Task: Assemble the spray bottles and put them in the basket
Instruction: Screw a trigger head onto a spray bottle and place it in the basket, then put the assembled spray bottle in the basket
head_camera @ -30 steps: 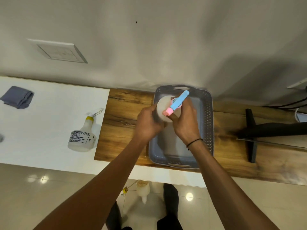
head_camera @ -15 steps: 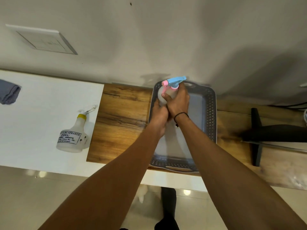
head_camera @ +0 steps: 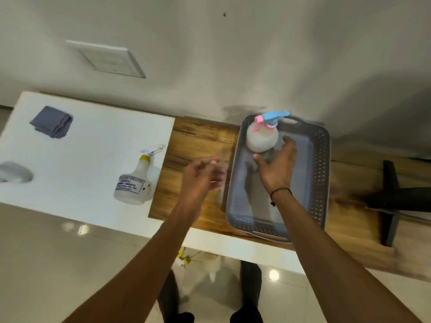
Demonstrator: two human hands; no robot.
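Right hand [head_camera: 277,165] spread, empty, just beside pink-and-blue spray bottle [head_camera: 262,136] standing in grey basket [head_camera: 319,173], far-left corner. Left hand [head_camera: 200,174] blurred, loosely open. Yellow-capped bottle [head_camera: 133,185] lies on white worktop [head_camera: 88,159].

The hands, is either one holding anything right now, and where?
Nothing is held. The right hand is open beside the spray bottle standing in the basket; the blurred left hand looks empty.

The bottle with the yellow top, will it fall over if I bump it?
Probably fairly easily: the bottle with the yellow top looks empty, so likely light. It has a narrow neck and a trigger sticking out, so a high push might tip it. Its round body could then roll on the smooth white table.
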